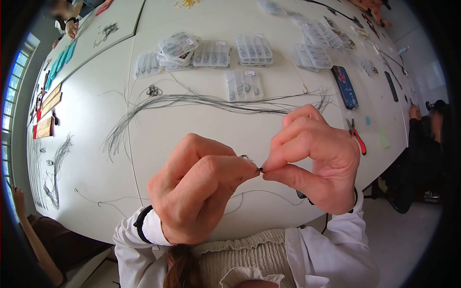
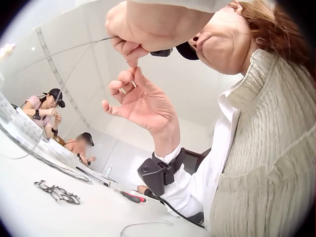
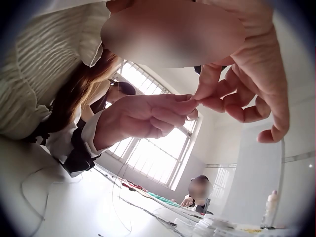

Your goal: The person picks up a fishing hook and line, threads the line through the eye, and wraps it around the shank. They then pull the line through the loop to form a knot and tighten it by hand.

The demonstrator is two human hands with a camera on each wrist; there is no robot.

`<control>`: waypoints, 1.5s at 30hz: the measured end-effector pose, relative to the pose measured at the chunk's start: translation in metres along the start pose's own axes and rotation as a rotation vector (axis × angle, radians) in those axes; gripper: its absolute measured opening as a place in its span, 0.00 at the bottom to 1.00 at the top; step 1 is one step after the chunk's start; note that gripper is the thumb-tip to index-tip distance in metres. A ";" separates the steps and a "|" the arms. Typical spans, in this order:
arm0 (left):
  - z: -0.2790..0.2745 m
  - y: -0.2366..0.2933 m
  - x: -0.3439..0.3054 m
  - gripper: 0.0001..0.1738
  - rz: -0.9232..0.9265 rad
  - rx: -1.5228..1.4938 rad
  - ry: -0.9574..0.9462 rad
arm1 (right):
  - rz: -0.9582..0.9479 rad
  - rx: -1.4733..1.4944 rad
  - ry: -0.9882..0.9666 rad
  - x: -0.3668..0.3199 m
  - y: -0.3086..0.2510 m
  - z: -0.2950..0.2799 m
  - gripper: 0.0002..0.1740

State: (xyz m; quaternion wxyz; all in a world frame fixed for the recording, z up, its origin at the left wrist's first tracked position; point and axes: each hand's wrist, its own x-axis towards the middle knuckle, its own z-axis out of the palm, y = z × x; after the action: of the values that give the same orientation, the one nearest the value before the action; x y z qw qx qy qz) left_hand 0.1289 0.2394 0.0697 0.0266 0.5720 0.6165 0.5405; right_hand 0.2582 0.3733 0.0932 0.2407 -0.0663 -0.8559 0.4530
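Above the table edge, in front of the person's chest, the left hand (image 1: 194,185) and right hand (image 1: 319,158) meet at the fingertips. Between them is a tiny dark piece (image 1: 260,169), pinched by thumb and index finger of each; its exact kind is too small to tell. A dark curved bit (image 1: 244,156) pokes up behind the left index finger. In the left wrist view, a thin line (image 2: 79,45) runs out from the left hand (image 2: 148,22). The remaining fingers of the right hand (image 3: 254,79) are loosely bent. Another thin line (image 1: 269,193) crosses the tabletop below the hands.
A long bundle of thin dark lines (image 1: 201,100) lies across the white table (image 1: 96,192). Behind it are clear compartment boxes (image 1: 211,54) with small dark pieces inside. Red-handled pliers (image 1: 357,138) and a dark patterned case (image 1: 345,87) lie to the right. Other people sit around the table.
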 end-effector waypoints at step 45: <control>0.003 0.007 0.001 0.07 -0.601 -0.582 -0.106 | 0.170 0.103 0.165 -0.005 0.005 0.011 0.06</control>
State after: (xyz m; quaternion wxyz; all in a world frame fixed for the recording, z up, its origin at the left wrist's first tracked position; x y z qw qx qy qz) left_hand 0.1349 0.2403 0.0738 0.3753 0.3626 0.5751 0.6300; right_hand 0.2570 0.3658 0.0820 0.2741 -0.1635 -0.8001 0.5079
